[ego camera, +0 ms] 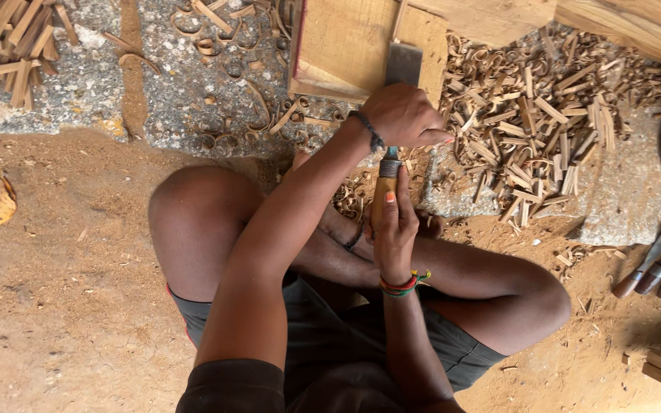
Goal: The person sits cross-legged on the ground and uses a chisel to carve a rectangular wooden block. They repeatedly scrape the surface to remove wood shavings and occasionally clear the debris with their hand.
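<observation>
gripping chisel (396, 115) — both hands | blade at wood block (346, 42) edge — shavings (529, 130) right

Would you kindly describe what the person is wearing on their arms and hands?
Both arms are bare, with no sleeves or gloves. The left hand has a dark beaded bracelet at the wrist. The right hand has a red, green and yellow band at the wrist and orange polish on the thumbnail.
</observation>
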